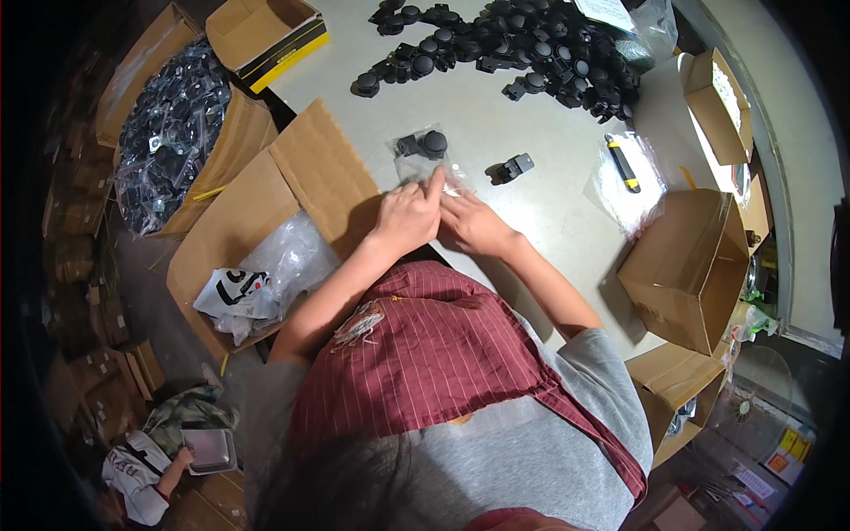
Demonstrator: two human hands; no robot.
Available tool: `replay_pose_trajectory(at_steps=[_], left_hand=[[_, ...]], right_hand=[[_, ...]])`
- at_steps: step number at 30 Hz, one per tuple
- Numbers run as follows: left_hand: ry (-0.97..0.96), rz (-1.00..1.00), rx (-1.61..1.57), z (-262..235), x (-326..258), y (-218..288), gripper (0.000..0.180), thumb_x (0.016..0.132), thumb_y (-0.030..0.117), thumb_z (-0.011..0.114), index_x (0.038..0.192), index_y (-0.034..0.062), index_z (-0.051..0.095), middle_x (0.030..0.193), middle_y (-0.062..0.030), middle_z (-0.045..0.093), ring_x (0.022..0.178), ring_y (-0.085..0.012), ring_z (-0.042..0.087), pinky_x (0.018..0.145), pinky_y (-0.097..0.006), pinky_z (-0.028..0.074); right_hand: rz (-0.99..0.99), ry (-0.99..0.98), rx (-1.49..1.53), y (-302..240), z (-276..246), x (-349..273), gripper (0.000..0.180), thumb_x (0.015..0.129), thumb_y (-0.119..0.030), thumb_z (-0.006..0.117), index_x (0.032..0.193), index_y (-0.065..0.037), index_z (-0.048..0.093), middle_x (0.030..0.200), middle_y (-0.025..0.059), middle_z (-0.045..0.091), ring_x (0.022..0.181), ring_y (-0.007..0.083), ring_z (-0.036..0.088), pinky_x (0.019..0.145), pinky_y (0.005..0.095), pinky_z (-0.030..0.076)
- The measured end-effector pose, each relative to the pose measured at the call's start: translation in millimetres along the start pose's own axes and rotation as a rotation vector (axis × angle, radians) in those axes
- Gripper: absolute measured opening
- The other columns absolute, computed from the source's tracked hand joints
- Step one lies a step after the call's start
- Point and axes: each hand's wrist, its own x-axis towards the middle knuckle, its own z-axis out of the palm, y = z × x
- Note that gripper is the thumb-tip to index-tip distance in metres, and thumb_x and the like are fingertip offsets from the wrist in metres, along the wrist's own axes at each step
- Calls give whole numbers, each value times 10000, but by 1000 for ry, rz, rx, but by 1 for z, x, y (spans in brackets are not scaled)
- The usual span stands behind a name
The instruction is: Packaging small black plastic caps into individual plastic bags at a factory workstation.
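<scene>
- Left hand (407,215) is laid knuckles-up on the lower end of a clear plastic bag (423,164), fingers curled and pressed onto the film at the near edge of the worktop (531,203).
- Right hand (474,223) is set just beside it, touching it, fingertips pinching the same edge of the bag; both hands are closed on the film, not on the part inside.
- A black caster wheel (426,142) is seen inside the bag, at its far end, away from the fingers.
- For a neat closure, the mouth of the bag should be kept flat and the film smoothed before it is pressed; the wheel is best held well clear of the fold.
- A loose black part (512,166) lies near, to the right, and need not be disturbed.
- The heap of black wheels (522,49) is well apart at the far side of the worktop.
- An open carton (266,221) with plastic liner stands to the left, and a yellow utility knife (622,164) rests on another bag to the right.
</scene>
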Motion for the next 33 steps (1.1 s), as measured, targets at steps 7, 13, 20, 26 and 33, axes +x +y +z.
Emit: replay_pose_trajectory(at_steps=[7,13,20,26,33], left_hand=[[-126,-131,18,16,-10,3,258,757,104,643,969,-7,549,632,-151,621,679,-313,667,580,-432,547],[-111,-99,24,25,-7,5,166,766,94,638,891,9,571,670,-147,638,694,-309,673,592,-422,549],[-47,-143,12,15,-8,1,179,831,158,674,895,22,578,709,-138,647,710,-302,668,599,-403,549],[-29,-158,-53,16,2,5,182,872,197,662,897,51,556,746,-114,630,746,-298,653,622,-418,534],[-17,-158,-55,30,-2,0,146,888,178,634,891,56,554,740,-128,647,737,-312,661,617,-426,542]], right_hand=[[394,533,-52,17,-53,-28,515,681,-20,672,1192,-80,650,1097,135,589,970,323,579,839,421,485],[696,459,113,41,-23,-39,293,791,-128,742,1050,-45,632,1063,155,567,898,310,577,819,392,502],[867,680,1125,14,1,-53,297,792,-7,763,1024,-48,581,955,35,618,847,110,591,739,258,499],[831,685,1363,-22,-19,-45,338,789,17,759,1087,-31,608,950,50,656,853,121,622,761,257,518],[493,552,333,-25,-4,-32,348,733,30,707,1073,-8,641,1072,162,625,972,347,619,852,410,509]])
